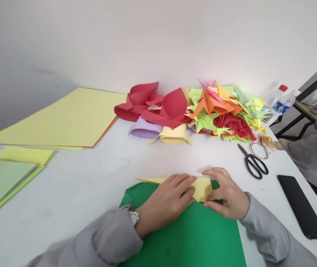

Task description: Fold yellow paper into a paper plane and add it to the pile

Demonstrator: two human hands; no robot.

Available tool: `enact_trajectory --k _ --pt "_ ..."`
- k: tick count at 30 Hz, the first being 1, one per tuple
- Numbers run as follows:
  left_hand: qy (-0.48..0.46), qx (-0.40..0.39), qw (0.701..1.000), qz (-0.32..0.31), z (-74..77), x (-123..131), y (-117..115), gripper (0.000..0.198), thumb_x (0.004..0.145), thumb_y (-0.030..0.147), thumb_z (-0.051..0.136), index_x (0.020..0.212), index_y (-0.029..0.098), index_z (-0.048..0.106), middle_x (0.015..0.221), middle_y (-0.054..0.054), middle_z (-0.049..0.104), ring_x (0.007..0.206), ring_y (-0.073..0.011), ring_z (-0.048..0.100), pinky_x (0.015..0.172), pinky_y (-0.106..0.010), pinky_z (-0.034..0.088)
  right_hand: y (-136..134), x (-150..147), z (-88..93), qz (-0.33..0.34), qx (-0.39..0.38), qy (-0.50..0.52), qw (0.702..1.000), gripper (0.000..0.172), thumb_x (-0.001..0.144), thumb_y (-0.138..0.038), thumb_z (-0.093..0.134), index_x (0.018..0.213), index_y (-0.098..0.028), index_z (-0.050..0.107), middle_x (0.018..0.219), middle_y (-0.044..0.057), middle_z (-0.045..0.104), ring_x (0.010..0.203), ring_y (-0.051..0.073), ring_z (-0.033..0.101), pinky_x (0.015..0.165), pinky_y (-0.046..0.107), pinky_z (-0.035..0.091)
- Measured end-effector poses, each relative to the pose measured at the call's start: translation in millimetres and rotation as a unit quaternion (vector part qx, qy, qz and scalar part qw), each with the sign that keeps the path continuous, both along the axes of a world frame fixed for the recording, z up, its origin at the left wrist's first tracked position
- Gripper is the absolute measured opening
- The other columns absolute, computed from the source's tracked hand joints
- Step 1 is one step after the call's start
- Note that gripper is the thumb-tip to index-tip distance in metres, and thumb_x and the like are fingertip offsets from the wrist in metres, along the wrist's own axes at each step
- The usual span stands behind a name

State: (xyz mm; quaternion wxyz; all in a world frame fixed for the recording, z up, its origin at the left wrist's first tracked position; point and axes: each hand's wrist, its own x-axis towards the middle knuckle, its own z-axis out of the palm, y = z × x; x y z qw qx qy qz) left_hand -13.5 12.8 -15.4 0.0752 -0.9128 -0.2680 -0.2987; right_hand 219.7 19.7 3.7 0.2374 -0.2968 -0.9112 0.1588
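Observation:
A folded piece of pale yellow paper (202, 188) lies over a green sheet (192, 237), with a thin pointed end sticking out to the left. My left hand (172, 200) holds the paper down at its middle, fingers together and partly covering it. At the paper's wider right end, my right hand (226, 194) grips the edge between thumb and fingers. Part of the fold is hidden beneath my left fingers.
Large yellow sheets (61, 118) and pale green paper (3, 178) lie left. Red rolled paper shapes (172, 105) and a pile of folded colored paper (219, 107) stand at the back. Scissors (254, 163), a tape roll (259, 151) and a black phone (301, 205) lie right, near another person's sleeve (314, 148).

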Motion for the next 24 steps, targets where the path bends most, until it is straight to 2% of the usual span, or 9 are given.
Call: enact_trajectory --k 3,5,8,12,14,16,19,21,24 --pt "-0.002 0.001 1.000 0.001 -3.1 -0.5 0.4 0.014 0.093 0.018 0.050 0.090 0.012 0.063 0.110 -0.014 0.066 0.098 -0.0254 0.061 0.079 -0.040 0.054 -0.9 -1.5 0.0 0.025 0.017 0.016 0.999 0.005 0.079 -0.024 0.067 0.076 -0.021 0.070 0.123 0.010 0.053 0.115 0.030 0.047 0.094 0.050 0.041" --pt "-0.008 0.007 1.000 -0.002 -4.3 -0.7 1.1 0.013 0.093 0.017 0.051 0.091 0.012 0.063 0.110 -0.014 0.067 0.099 -0.0256 0.061 0.079 -0.041 0.054 -0.9 -2.3 -0.9 0.020 0.025 0.038 0.999 0.008 0.079 -0.024 0.067 0.086 -0.020 0.068 0.118 0.012 0.056 0.112 0.029 0.050 0.093 0.049 0.042" --pt "-0.034 0.021 0.999 -0.012 -3.1 -1.8 2.1 0.010 0.092 0.012 0.052 0.091 0.012 0.062 0.110 -0.014 0.067 0.096 -0.0243 0.061 0.078 -0.039 0.054 -0.1 -2.5 -1.3 -0.035 0.020 0.098 0.994 0.021 0.084 -0.024 0.061 0.104 -0.019 0.062 0.112 0.013 0.060 0.107 0.026 0.055 0.090 0.046 0.046" --pt "-0.061 0.032 0.997 -0.030 4.3 -4.1 1.7 0.016 0.094 0.010 0.045 0.097 0.012 0.061 0.109 -0.014 0.068 0.094 -0.0220 0.062 0.076 -0.037 0.054 1.7 -2.3 -0.3 -0.102 -0.054 0.144 0.983 0.026 0.091 -0.026 0.054 0.115 -0.021 0.057 0.107 0.011 0.063 0.103 0.022 0.059 0.087 0.038 0.050" --pt "-0.063 0.032 0.997 -0.033 8.1 -5.0 0.8 0.020 0.096 0.011 0.041 0.099 0.014 0.061 0.109 -0.013 0.068 0.093 -0.0205 0.062 0.076 -0.035 0.054 2.1 -3.3 -0.6 -0.091 -0.088 0.148 0.981 0.025 0.088 -0.031 0.059 0.111 -0.020 0.060 0.103 0.011 0.064 0.099 0.022 0.060 0.085 0.036 0.052" --pt "-0.063 0.027 0.997 -0.032 10.5 -5.6 -0.3 0.022 0.097 0.012 0.040 0.102 0.015 0.060 0.110 -0.013 0.068 0.092 -0.0197 0.062 0.076 -0.034 0.053 2.2 -4.8 -1.4 -0.079 -0.110 0.159 0.978 0.015 0.086 -0.030 0.062 0.096 -0.020 0.064 0.097 0.009 0.065 0.094 0.021 0.062 0.082 0.034 0.053" --pt "-0.074 0.036 0.996 -0.018 11.5 -6.3 -1.5 0.017 0.094 0.015 0.048 0.108 0.015 0.058 0.112 -0.013 0.068 0.096 -0.0214 0.061 0.079 -0.035 0.052 2.0 -6.1 -1.7 -0.089 -0.111 0.200 0.970 0.010 0.086 -0.027 0.062 0.079 -0.019 0.065 0.094 0.009 0.064 0.088 0.019 0.064 0.078 0.032 0.053" --pt "-0.091 0.048 0.995 0.017 11.0 -7.1 -1.4 0.024 0.091 0.020 0.058 0.114 0.014 0.056 0.113 -0.014 0.068 0.102 -0.0243 0.060 0.084 -0.038 0.050 2.0 -5.5 -0.5 -0.120 -0.074 0.231 0.963 0.012 0.086 -0.026 0.061 0.077 -0.019 0.066 0.097 0.010 0.064 0.085 0.019 0.064 0.074 0.032 0.054" --pt "-0.127 0.052 0.985 0.106 9.3 -9.1 1.2 0.042 0.086 0.023 0.064 0.124 0.012 0.050 0.118 -0.019 0.063 0.110 -0.0292 0.056 0.090 -0.044 0.047 0.7 -3.5 2.0 -0.165 0.031 0.252 0.953 0.012 0.086 -0.020 0.060 0.077 -0.020 0.068 0.103 0.011 0.062 0.081 0.019 0.061 0.070 0.034 0.053"
